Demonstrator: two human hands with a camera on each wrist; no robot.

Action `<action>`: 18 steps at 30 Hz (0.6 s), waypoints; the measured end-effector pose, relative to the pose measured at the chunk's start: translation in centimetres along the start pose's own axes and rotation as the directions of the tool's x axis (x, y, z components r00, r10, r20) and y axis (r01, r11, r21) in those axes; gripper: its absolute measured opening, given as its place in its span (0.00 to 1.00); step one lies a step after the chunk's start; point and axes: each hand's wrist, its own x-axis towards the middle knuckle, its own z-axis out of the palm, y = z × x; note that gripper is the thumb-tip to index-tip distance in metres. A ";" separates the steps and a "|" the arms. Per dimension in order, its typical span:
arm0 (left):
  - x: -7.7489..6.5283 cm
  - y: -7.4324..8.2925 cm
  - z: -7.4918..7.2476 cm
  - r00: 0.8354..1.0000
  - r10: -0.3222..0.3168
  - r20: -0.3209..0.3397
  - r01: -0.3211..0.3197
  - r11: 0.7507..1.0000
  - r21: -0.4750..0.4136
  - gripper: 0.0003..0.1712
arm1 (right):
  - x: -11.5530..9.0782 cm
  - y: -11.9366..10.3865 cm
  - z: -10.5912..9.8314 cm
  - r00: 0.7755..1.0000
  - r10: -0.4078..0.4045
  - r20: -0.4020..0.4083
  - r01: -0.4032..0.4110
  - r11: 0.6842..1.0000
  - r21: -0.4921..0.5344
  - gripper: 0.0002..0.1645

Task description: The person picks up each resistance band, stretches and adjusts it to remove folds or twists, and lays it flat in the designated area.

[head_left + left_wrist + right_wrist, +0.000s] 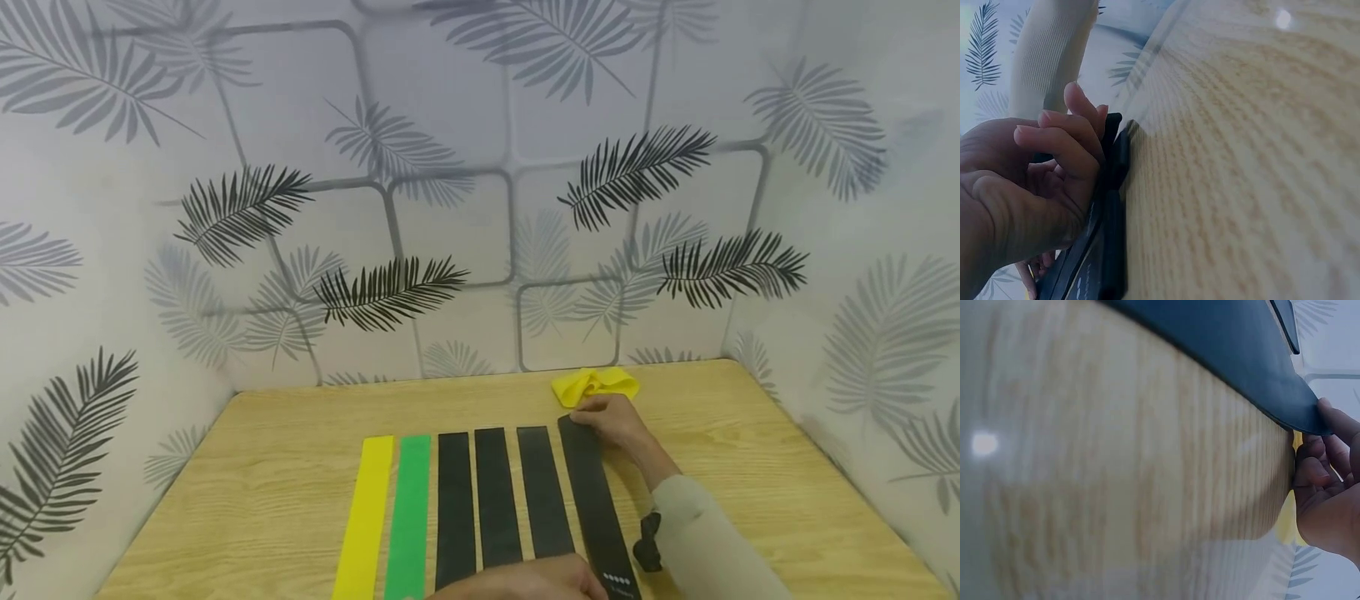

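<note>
In the head view, my right hand [613,419] pinches the far end of the rightmost black resistance band [596,483], which has small white marks near its close end. The right wrist view shows that end of the band [1254,369] raised off the table, with my thumb and finger on it. At the bottom of the head view, my left hand [525,581] lies over the near part of the black bands. The left wrist view shows its fingers bent beside the bands' edges; whether it grips one is hidden. Left of that band lie black bands [456,500], [498,492], [543,483].
A green band [408,508] and a yellow band [367,508] lie flat at the row's left end. A crumpled yellow cloth-like piece [596,385] sits by the back wall, just beyond my right hand. Leaf-patterned walls border the wood-grain table [247,492].
</note>
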 end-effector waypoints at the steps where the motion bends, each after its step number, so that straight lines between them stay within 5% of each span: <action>1: 0.0 0.0 0.0 1.000 -0.007 0.001 0.007 1.000 0.003 0.21 | 0.0 0.0 0.1 1.000 -0.016 0.002 0.016 1.000 -0.019 0.14; 12: -0.3 0.0 -0.2 0.999 -0.034 -0.025 0.035 0.999 0.031 0.19 | -0.4 0.0 0.4 0.995 -0.101 0.019 0.102 0.989 -0.112 0.10; 18: -0.4 -0.5 -0.6 0.997 -0.050 -0.055 0.051 0.999 0.015 0.19 | -0.3 0.1 -0.1 0.993 -0.119 -0.007 0.118 0.990 -0.078 0.08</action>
